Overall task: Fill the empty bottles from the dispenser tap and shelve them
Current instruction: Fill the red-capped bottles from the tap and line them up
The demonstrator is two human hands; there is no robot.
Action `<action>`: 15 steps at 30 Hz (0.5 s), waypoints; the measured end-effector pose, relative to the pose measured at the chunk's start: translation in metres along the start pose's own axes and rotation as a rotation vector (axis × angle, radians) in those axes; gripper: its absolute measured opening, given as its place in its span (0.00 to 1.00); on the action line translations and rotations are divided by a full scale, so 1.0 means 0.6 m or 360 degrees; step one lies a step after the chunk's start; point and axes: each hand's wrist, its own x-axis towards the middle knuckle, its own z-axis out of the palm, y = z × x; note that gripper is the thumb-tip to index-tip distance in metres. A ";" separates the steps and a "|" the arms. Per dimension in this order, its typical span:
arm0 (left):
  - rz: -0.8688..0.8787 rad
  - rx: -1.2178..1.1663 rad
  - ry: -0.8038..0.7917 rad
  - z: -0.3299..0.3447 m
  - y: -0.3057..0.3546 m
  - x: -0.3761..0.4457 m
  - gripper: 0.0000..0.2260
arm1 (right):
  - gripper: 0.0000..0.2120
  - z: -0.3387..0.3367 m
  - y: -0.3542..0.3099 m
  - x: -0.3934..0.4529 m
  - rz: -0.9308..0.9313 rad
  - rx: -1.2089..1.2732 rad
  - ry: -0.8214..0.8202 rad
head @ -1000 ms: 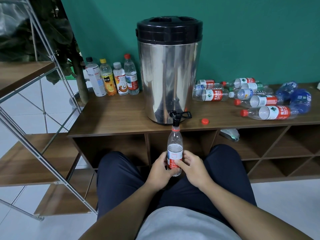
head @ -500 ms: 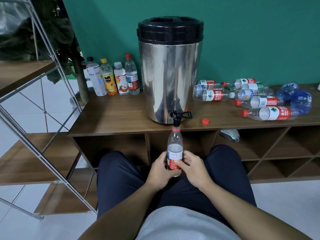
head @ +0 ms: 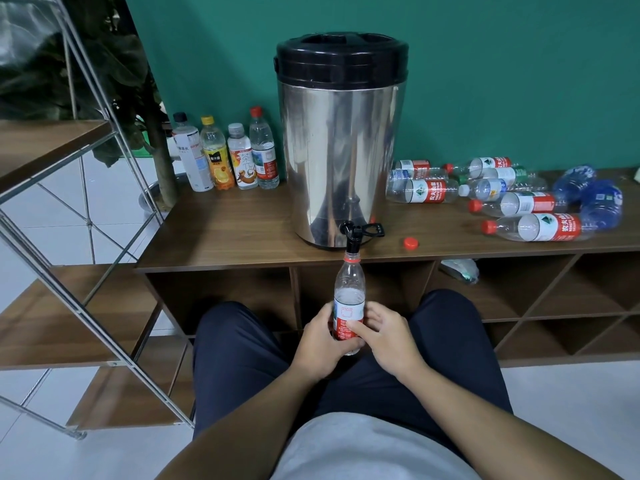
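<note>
A clear plastic bottle with a red-and-white label stands upright under the black tap of the steel dispenser; its open neck meets the spout. My left hand grips the bottle's lower part from the left. My right hand holds it from the right, thumb across the label. Water reaches about the top of the label. The bottle's red cap lies on the wooden cabinet top. Several empty bottles lie on their sides right of the dispenser.
Several capped bottles stand upright left of the dispenser. A metal-framed wooden shelf stands at the left, with a plant behind it. Open cubbies run under the cabinet top; a crumpled bottle lies in one. My knees are below the tap.
The water level in the bottle has risen slightly. Both hands and the bottle stay where they were under the tap.
</note>
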 end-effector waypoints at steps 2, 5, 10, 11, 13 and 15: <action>0.0008 0.0016 0.0000 0.000 0.001 0.000 0.36 | 0.18 0.000 -0.001 -0.001 0.0002 -0.0006 -0.0001; -0.0001 0.0037 -0.0011 0.001 -0.002 0.001 0.36 | 0.19 0.000 -0.003 -0.001 -0.0001 -0.0020 0.0008; -0.0046 0.0027 -0.0018 0.004 -0.004 0.003 0.35 | 0.16 -0.002 -0.008 -0.002 -0.0022 -0.0053 0.0035; -0.0053 0.0017 -0.0023 0.004 -0.005 0.004 0.35 | 0.15 -0.002 -0.009 -0.001 -0.0029 -0.0053 0.0034; -0.0059 0.0008 -0.0028 0.004 -0.006 0.004 0.35 | 0.15 -0.002 -0.009 0.000 -0.0033 -0.0051 0.0031; -0.0058 0.0003 -0.0031 0.005 -0.007 0.004 0.35 | 0.15 -0.003 -0.008 0.001 -0.0037 -0.0074 0.0045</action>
